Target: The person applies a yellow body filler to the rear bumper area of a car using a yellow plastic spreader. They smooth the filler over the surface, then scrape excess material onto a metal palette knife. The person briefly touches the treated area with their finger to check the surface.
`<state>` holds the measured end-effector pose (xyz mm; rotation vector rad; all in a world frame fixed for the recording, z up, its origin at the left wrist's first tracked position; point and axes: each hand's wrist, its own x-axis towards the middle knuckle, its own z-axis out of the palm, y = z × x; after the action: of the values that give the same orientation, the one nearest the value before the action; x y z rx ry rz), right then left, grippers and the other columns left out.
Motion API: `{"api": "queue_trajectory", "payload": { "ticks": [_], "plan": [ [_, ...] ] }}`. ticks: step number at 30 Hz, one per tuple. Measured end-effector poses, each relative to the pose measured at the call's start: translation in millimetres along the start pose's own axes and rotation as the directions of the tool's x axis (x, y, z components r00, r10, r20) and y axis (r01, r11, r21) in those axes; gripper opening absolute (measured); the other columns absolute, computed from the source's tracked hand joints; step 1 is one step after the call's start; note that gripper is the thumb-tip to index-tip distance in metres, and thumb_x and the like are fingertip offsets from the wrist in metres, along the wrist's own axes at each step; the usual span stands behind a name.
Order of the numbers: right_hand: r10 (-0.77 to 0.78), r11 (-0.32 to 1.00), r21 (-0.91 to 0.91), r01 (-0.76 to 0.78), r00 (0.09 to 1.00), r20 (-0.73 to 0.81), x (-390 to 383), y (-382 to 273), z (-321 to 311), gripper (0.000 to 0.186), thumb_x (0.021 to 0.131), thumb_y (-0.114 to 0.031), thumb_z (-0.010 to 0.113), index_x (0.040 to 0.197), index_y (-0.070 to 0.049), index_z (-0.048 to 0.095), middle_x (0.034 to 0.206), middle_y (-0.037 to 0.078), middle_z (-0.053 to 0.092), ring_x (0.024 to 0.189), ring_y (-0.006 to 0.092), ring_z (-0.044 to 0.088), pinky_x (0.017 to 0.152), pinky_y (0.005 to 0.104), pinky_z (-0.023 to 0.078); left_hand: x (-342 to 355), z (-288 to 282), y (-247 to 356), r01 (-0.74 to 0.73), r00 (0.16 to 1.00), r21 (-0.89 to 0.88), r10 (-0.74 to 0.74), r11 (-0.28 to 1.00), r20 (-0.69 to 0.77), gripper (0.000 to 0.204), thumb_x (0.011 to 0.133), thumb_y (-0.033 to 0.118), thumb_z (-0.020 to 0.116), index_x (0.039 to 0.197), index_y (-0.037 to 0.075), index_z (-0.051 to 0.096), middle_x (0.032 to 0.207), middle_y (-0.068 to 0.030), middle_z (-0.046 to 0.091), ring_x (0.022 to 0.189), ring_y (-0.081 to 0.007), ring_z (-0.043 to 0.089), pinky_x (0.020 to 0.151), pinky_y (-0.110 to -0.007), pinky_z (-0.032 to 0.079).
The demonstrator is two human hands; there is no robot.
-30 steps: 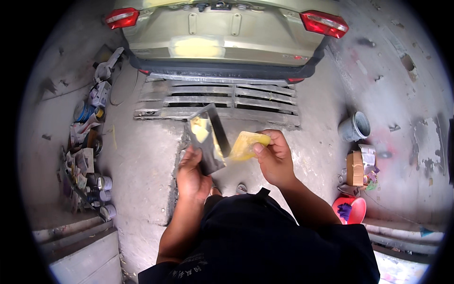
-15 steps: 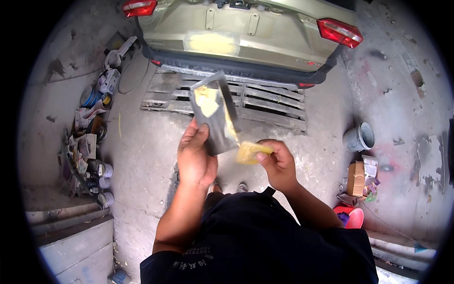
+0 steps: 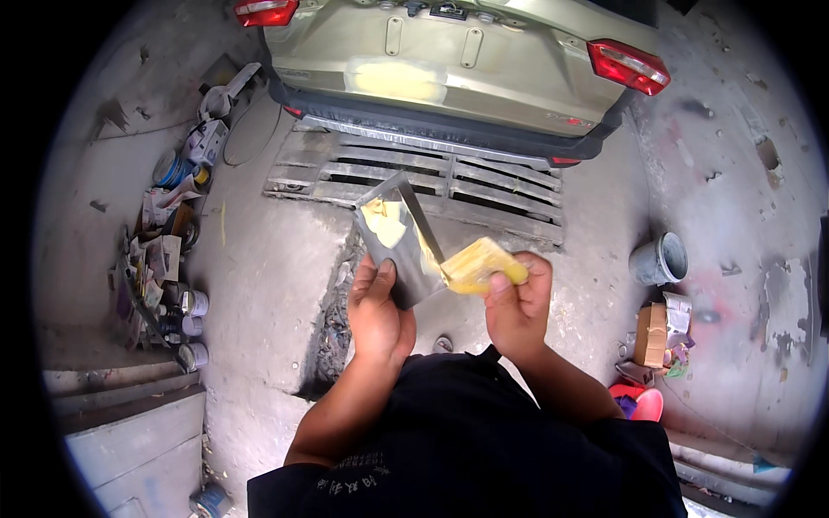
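While left hand [image 3: 377, 312] holds tray [image 3: 414, 283], yellow paste [image 3: 386, 226] inside, spreader [image 3: 482, 262] alongside

Left forearm [image 3: 341, 410] angles toward 1 o'clock, the left grip [image 3: 378, 319] clasped, left thumb [image 3: 387, 274] toward 12; right forearm [image 3: 572, 382] aims toward 10, the right grip [image 3: 520, 312] pinching.

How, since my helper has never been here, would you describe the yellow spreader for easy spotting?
From the car, look down past the floor grate to the right hand. It pinches the spreader, flat and yellow all over, unlike the grey plate with yellow paste in the left hand.
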<state>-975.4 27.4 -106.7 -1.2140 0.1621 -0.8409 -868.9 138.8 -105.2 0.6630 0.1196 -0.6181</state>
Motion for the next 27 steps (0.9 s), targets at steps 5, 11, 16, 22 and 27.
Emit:
{"api": "queue_trajectory", "payload": {
  "ticks": [5,11,16,22,27],
  "plan": [
    [0.073,0.962,-0.271,-0.039,0.991,0.114,-18.7,7.5,-2.9,0.024,0.094,-0.007,0.051,0.113,-0.001,0.039,0.110,0.011,0.055,0.097,0.0131,0.054,0.086,0.0293,0.045,4.8,12.6,11.8,-0.080,0.997,0.042,0.079,0.996,0.022,0.029,0.093,0.001,0.043,0.121,0.001,0.050,0.113,-0.0097,0.060,0.103,-0.0185,0.058,0.094,-0.033,0.044],
    [0.291,0.937,-0.214,-0.275,0.956,0.044,4.7,-13.0,-16.3,0.037,0.095,-0.013,0.052,0.129,-0.003,0.041,0.108,0.006,0.057,0.095,0.0101,0.054,0.085,0.0258,0.044,5.6,8.0,43.0,-0.111,0.992,0.134,0.101,0.985,0.080,0.029,0.091,0.001,0.044,0.119,-0.002,0.052,0.111,-0.0110,0.062,0.101,-0.0192,0.060,0.092,-0.034,0.046],
    [0.584,0.784,0.205,-0.586,0.808,0.078,12.9,-16.8,-22.1,0.032,0.095,-0.022,0.052,0.122,-0.005,0.047,0.092,0.005,0.057,0.072,0.0118,0.054,0.060,0.0257,0.045,2.3,7.8,39.9,-0.028,0.982,0.193,-0.010,0.981,0.190,0.034,0.091,0.001,0.045,0.124,-0.003,0.049,0.113,-0.0130,0.061,0.103,-0.0201,0.060,0.091,-0.035,0.048],
    [0.594,0.659,0.429,-0.618,0.777,0.208,5.8,-7.2,-20.3,0.026,0.096,-0.027,0.051,0.111,-0.006,0.051,0.085,0.004,0.056,0.061,0.0110,0.051,0.048,0.0257,0.041,-5.9,19.7,27.1,0.100,0.969,0.179,-0.137,0.979,0.205,0.031,0.091,0.001,0.045,0.121,-0.003,0.052,0.113,-0.0116,0.061,0.102,-0.0197,0.060,0.092,-0.033,0.047],
    [0.276,0.961,0.015,-0.276,0.958,-0.073,18.3,-4.3,-14.3,0.021,0.095,-0.021,0.055,0.107,-0.004,0.049,0.093,0.002,0.059,0.081,0.0048,0.054,0.072,0.0216,0.045,-15.6,18.2,22.1,0.292,0.925,0.187,-0.327,0.938,0.192,0.031,0.090,0.001,0.046,0.121,-0.004,0.052,0.112,-0.0139,0.061,0.101,-0.0214,0.061,0.090,-0.034,0.049]
  ]
}}
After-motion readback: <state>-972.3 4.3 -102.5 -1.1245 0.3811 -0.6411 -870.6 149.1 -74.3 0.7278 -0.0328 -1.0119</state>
